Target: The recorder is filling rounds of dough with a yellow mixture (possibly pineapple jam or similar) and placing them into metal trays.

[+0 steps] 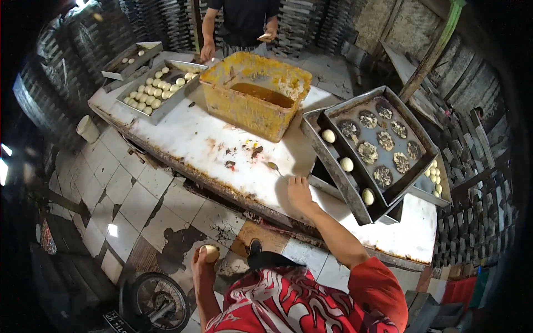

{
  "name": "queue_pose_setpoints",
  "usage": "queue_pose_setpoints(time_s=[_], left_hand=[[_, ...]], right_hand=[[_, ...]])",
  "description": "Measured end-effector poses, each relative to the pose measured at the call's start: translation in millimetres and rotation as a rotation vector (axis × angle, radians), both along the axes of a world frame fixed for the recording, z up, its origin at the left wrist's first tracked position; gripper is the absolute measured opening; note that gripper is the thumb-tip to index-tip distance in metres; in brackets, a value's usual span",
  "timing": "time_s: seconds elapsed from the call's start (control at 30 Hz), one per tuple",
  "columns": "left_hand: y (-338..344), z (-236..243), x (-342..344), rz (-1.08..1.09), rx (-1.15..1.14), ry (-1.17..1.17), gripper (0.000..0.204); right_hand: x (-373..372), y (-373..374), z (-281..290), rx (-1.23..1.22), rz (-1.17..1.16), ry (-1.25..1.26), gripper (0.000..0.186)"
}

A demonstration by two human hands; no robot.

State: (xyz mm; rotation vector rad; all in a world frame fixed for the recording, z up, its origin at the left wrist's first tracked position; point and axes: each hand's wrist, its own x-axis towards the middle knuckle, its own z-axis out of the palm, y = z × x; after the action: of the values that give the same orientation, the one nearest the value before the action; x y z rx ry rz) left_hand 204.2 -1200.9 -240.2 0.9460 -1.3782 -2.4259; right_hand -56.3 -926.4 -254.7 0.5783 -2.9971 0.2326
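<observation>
My left hand [204, 276] is curled around a pale round dough ball [211, 253], held in front of my body away from the table. On the white table, my right hand [300, 195] has its fingers at the handle end of a small spoon [272, 166], which lies with its bowl pointing away from me. Dark and reddish crumbs [230, 165] are scattered left of the spoon. To the right, an upper metal tray [408, 191] holds several flat round pieces with dark and pale toppings [367, 152]. A lower tray [355, 208] shows three dough balls [346, 164] along its exposed strip.
A stained yellow tub [244, 116] of orange liquid stands mid-table. Left of it, a tray [158, 115] carries several dough balls. Another person [244, 25] stands across the table, holding something pale. A motorcycle wheel [158, 302] is at lower left; a green-topped pole [433, 50] leans at right.
</observation>
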Motion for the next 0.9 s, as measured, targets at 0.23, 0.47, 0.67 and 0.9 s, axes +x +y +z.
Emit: queue_pose_setpoints(time_s=[0.23, 0.47, 0.67, 0.9], left_hand=[[-46.4, -4.0, -85.6, -0.090, 0.028, -0.125, 0.027], [-99.2, 15.5, -194.9, -0.391, -0.115, -0.081, 0.027], [-155.2, 27.4, -276.5, -0.717, -0.186, -0.102, 0.031], [-179.5, 32.4, -337.0, -0.840, -0.065, -0.041, 0.027]], right_hand=[[-40.5, -33.6, 201.9, -0.382, -0.122, 0.078, 0.014], [-202.6, -67.4, 284.4, -0.041, -0.025, 0.217, 0.017], [-319.3, -97.7, 192.0, 0.512, -0.188, -0.216, 0.014], [-308.7, -105.9, 165.3, 0.455, -0.120, -0.315, 0.011]])
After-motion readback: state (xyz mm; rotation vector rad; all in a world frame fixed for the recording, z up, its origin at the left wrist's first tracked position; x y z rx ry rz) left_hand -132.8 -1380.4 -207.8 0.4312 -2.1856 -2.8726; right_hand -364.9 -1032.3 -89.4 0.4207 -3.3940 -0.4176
